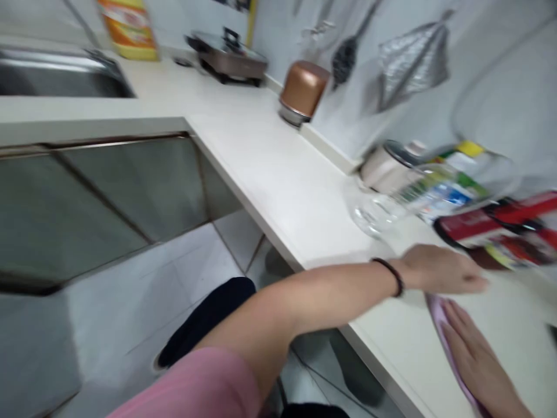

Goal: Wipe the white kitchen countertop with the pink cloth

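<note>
My left hand (439,274) reaches out over the white counter (278,174) with a pink sleeve and a black wristband on its arm. Its fingers are stretched out and hold nothing, close to a clear bottle (394,206) with a colourful label and a red pack (500,223). My right hand (476,357) lies flat, fingers together, on a pink cloth (437,310) on the counter near its front edge. The picture is smeared by motion.
A beige jar (385,165) stands by the wall behind the bottle. Farther along are a copper pot (303,92), an electric pan (228,55), a yellow bottle (129,26) and a steel sink (56,72). Utensils (348,55) hang on the wall. Cabinet doors (108,197) lie below.
</note>
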`<state>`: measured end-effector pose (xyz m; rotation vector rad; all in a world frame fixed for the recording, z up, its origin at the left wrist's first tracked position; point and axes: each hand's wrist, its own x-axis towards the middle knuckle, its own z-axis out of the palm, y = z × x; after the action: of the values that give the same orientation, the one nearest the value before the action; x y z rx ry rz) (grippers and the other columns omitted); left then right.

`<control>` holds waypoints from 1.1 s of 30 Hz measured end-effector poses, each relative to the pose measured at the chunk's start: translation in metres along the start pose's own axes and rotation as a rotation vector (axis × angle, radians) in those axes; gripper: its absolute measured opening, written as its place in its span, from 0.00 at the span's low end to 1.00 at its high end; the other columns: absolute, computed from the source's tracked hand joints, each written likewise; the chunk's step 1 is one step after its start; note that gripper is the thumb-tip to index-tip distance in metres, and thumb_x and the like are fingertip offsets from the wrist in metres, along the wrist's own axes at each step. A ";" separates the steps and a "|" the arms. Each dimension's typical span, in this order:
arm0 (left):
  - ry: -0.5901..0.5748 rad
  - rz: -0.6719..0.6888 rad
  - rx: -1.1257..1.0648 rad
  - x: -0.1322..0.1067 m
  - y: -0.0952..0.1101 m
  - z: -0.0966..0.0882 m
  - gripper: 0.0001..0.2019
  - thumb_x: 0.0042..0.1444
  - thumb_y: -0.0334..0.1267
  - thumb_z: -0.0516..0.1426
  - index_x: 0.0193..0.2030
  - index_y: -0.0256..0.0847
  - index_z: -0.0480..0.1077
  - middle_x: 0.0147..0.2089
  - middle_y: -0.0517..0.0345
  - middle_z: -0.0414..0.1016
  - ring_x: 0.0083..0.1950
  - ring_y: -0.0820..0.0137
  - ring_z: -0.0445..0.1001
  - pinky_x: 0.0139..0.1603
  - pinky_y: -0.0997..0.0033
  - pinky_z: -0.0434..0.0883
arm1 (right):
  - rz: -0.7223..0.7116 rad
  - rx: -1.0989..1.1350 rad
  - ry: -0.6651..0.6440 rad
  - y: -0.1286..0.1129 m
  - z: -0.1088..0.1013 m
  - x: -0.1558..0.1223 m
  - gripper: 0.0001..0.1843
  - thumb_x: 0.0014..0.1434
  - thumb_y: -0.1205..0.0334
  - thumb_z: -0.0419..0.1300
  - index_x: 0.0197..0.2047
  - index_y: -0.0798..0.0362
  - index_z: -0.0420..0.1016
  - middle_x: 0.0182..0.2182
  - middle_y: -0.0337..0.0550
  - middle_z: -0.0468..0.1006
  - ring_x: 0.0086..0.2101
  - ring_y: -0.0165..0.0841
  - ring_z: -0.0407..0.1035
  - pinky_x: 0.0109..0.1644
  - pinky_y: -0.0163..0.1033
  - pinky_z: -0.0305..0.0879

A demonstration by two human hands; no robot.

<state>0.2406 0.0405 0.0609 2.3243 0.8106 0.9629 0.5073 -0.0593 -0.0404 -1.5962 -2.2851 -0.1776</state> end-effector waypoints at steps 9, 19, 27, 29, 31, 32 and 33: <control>0.146 0.030 0.062 0.005 -0.018 0.000 0.15 0.66 0.45 0.53 0.33 0.43 0.77 0.40 0.51 0.82 0.43 0.60 0.76 0.42 0.61 0.68 | 0.440 -0.138 -0.129 0.036 0.008 0.084 0.37 0.69 0.47 0.35 0.72 0.59 0.57 0.70 0.51 0.58 0.70 0.43 0.46 0.73 0.54 0.41; 0.171 -0.012 0.095 0.004 -0.015 -0.013 0.23 0.68 0.44 0.45 0.30 0.38 0.76 0.34 0.53 0.79 0.42 0.65 0.76 0.41 0.69 0.63 | 0.306 -0.044 -0.154 -0.041 -0.013 0.020 0.32 0.71 0.46 0.39 0.73 0.47 0.54 0.72 0.42 0.50 0.71 0.43 0.40 0.72 0.58 0.44; 0.127 0.161 0.106 -0.011 0.016 0.018 0.16 0.63 0.44 0.53 0.29 0.41 0.77 0.34 0.55 0.82 0.38 0.64 0.79 0.33 0.70 0.64 | 0.101 0.010 -0.204 -0.121 -0.038 -0.055 0.31 0.71 0.52 0.45 0.74 0.30 0.43 0.73 0.31 0.47 0.70 0.47 0.42 0.70 0.66 0.46; 0.090 0.227 0.115 -0.015 0.028 0.029 0.16 0.63 0.45 0.53 0.30 0.43 0.77 0.33 0.57 0.81 0.38 0.64 0.79 0.31 0.71 0.64 | 0.090 0.002 -0.205 -0.117 -0.035 -0.052 0.30 0.71 0.52 0.45 0.74 0.30 0.45 0.72 0.32 0.51 0.69 0.49 0.45 0.69 0.67 0.49; 0.071 0.284 0.114 -0.017 0.036 0.037 0.17 0.64 0.46 0.53 0.30 0.44 0.77 0.32 0.58 0.81 0.37 0.65 0.79 0.30 0.71 0.63 | 0.077 0.005 -0.203 -0.106 -0.030 -0.035 0.29 0.70 0.51 0.45 0.73 0.30 0.50 0.69 0.33 0.59 0.68 0.49 0.52 0.68 0.64 0.56; 0.070 0.303 0.108 -0.018 0.038 0.040 0.17 0.64 0.47 0.52 0.30 0.44 0.77 0.32 0.59 0.81 0.36 0.66 0.79 0.30 0.71 0.63 | 0.059 0.001 -0.197 -0.099 -0.026 -0.022 0.29 0.70 0.51 0.45 0.73 0.31 0.51 0.67 0.33 0.62 0.66 0.48 0.55 0.66 0.62 0.61; 0.079 0.310 0.102 -0.018 0.039 0.041 0.17 0.64 0.47 0.52 0.30 0.45 0.77 0.31 0.59 0.81 0.36 0.66 0.79 0.30 0.71 0.63 | 0.031 -0.013 -0.193 -0.092 -0.021 -0.007 0.29 0.70 0.51 0.44 0.73 0.31 0.51 0.66 0.33 0.65 0.65 0.48 0.58 0.64 0.60 0.64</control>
<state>0.2744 -0.0077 0.0515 2.5648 0.5476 1.1726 0.4284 -0.1047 -0.0142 -1.7223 -2.4034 -0.0321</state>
